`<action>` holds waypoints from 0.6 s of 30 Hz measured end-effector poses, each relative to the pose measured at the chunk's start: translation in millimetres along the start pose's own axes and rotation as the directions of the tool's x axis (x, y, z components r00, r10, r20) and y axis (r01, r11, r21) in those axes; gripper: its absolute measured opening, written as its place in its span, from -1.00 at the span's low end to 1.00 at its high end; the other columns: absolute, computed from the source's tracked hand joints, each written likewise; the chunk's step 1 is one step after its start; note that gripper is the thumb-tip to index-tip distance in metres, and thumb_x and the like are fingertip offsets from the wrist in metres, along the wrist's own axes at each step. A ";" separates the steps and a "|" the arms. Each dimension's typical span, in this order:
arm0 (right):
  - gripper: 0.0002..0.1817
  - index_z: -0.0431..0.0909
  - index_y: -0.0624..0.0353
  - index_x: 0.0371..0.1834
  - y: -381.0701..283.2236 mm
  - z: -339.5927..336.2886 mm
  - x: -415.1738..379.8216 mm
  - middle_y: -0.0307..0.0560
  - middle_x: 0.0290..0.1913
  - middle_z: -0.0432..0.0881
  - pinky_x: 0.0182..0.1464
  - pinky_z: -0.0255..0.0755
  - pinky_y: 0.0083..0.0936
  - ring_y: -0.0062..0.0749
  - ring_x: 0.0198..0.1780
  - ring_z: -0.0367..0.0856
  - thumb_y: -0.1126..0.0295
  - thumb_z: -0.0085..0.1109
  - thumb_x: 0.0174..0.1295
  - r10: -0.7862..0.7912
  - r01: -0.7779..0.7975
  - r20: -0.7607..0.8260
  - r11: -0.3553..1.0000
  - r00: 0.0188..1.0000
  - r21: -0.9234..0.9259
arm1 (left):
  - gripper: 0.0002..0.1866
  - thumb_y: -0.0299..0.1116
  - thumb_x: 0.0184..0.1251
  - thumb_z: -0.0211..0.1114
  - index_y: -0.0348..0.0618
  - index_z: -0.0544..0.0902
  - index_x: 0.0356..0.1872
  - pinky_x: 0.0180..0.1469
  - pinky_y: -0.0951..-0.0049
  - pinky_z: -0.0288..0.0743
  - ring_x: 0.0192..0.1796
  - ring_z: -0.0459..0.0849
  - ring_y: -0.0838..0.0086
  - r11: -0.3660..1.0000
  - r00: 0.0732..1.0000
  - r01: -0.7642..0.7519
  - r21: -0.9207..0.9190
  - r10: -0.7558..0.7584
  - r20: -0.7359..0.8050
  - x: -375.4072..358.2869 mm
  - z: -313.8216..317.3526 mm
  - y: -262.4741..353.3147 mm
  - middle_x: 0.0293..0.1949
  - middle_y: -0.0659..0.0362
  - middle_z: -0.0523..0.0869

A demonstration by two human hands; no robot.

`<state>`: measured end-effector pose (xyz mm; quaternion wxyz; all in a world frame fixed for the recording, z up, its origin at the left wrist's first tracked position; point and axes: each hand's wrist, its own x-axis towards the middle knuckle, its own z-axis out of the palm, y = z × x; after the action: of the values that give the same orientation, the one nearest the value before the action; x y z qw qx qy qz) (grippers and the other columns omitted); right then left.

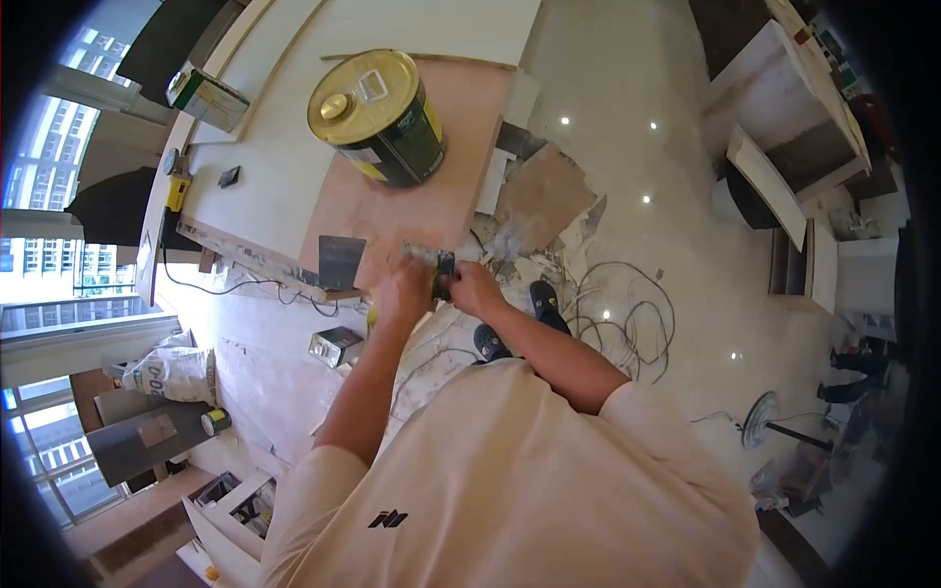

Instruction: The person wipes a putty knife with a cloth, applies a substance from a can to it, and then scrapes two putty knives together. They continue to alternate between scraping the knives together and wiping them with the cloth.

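Both my hands meet over the near edge of the pinkish board [446,211]. My left hand [402,294] is closed around a tool whose flat grey end, smeared pale, shows above the fingers; it looks like a scraper [417,252]. A bit of yellow shows below that fist. My right hand [475,291] is closed, fingers pinched at a small dark flat piece [444,265] against the tool; its kind I cannot make out. Left of my hands, a dark square sheet [341,262] lies at the board's corner. Farther back stands a large gold-lidded can [377,118].
A rectangular tin [208,100] and a yellow power tool [176,191] with a cord sit on the white panel [265,162]. Scraps [549,196] and a coiled cable [637,318] lie on the floor near my feet. An open metal tin [335,346] stands lower left.
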<state>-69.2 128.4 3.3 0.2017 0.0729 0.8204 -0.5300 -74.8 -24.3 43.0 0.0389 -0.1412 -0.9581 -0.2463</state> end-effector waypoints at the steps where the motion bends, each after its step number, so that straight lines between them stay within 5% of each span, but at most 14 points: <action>1: -0.68 0.64 0.30 -0.41 -0.6 -0.3 -3.8 0.25 -0.36 0.67 -0.11 0.47 -0.10 0.13 -0.21 0.65 0.19 0.24 0.19 0.013 -0.013 0.013 1.000 1.000 0.021 | -0.93 -0.41 0.11 0.26 -0.13 0.65 -0.39 -0.20 0.07 0.50 -0.17 0.65 0.03 0.998 0.998 0.057 0.011 -0.057 -0.004 14.0 2.3 -0.2 -0.31 0.02 0.65; 3: -0.67 0.63 0.30 -0.42 0.5 3.7 -7.7 0.25 -0.36 0.67 -0.11 0.46 -0.10 0.14 -0.21 0.65 0.18 0.25 0.18 0.049 -0.051 0.031 0.995 0.998 0.084 | -0.93 -0.40 0.08 0.28 -0.12 0.65 -0.40 -0.19 0.06 0.51 -0.16 0.66 0.04 0.987 0.988 0.155 0.032 -0.154 -0.031 45.3 1.8 1.4 -0.31 0.03 0.66; 7: -0.68 0.63 0.29 -0.44 0.7 0.2 -2.0 0.23 -0.41 0.66 -0.12 0.47 -0.11 0.14 -0.26 0.65 0.18 0.25 0.17 -0.026 0.026 -0.015 1.000 1.000 0.006 | -0.92 -0.41 0.11 0.24 -0.14 0.65 -0.40 -0.20 0.06 0.51 -0.19 0.64 -0.01 1.000 0.994 -0.002 -0.018 0.000 -0.112 7.0 0.0 -1.0 -0.28 -0.04 0.66; 8: -0.67 0.63 0.29 -0.45 3.5 3.0 -0.4 0.21 -0.44 0.66 -0.14 0.47 -0.12 0.12 -0.29 0.66 0.18 0.25 0.18 -0.019 0.019 -0.020 1.000 1.000 0.003 | -0.92 -0.41 0.11 0.24 -0.16 0.65 -0.42 -0.21 0.05 0.51 -0.21 0.64 -0.06 0.979 0.992 -0.049 0.199 0.071 -0.105 16.2 2.7 -11.9 -0.30 -0.05 0.65; 11: -0.66 0.63 0.30 -0.44 4.4 3.9 1.1 0.20 -0.45 0.66 -0.15 0.47 -0.12 0.10 -0.29 0.66 0.17 0.25 0.18 0.045 -0.048 0.036 0.997 0.998 0.068 | -0.92 -0.40 0.11 0.25 -0.15 0.66 -0.41 -0.21 0.04 0.51 -0.19 0.65 -0.07 0.976 0.970 0.216 0.010 -0.213 -0.117 52.5 -12.3 -11.0 -0.30 -0.02 0.65; 15: -0.66 0.61 0.33 -0.46 8.5 6.5 6.1 0.17 -0.50 0.65 -0.27 0.47 -0.19 -0.03 -0.39 0.66 0.20 0.24 0.21 -0.011 0.011 0.016 1.000 1.000 0.024 | -0.89 -0.37 0.21 0.21 -0.14 0.67 -0.39 -0.22 0.02 0.50 -0.18 0.66 -0.04 0.999 0.993 0.037 0.016 -0.035 -0.112 2.1 -2.5 -21.9 -0.25 0.04 0.67; 17: -0.66 0.59 0.35 -0.49 16.0 11.7 7.8 0.07 -0.59 0.64 -0.45 0.46 -0.30 -0.29 -0.56 0.65 0.24 0.23 0.25 -0.075 0.075 -0.034 0.997 0.997 -0.003 | -0.89 -0.37 0.20 0.22 -0.13 0.69 -0.37 -0.16 0.06 0.52 -0.16 0.66 -0.02 0.980 0.972 0.199 -0.014 -0.199 -0.124 -0.9 -1.4 -14.0 -0.20 0.05 0.68; 18: -0.66 0.59 0.34 -0.49 15.8 11.7 3.3 0.11 -0.56 0.64 -0.40 0.47 -0.27 -0.20 -0.51 0.66 0.24 0.23 0.25 -0.052 0.052 -0.016 0.999 0.999 -0.002 | -0.89 -0.37 0.19 0.24 -0.12 0.70 -0.37 -0.15 0.08 0.52 -0.15 0.66 -0.01 0.972 0.965 0.233 0.021 -0.229 -0.131 14.1 -3.0 -20.6 -0.18 0.05 0.69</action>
<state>-63.9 124.3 -15.5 0.1814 0.0555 0.8239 -0.5340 -94.2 -39.4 38.1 0.0738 -0.0119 -0.9678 -0.2403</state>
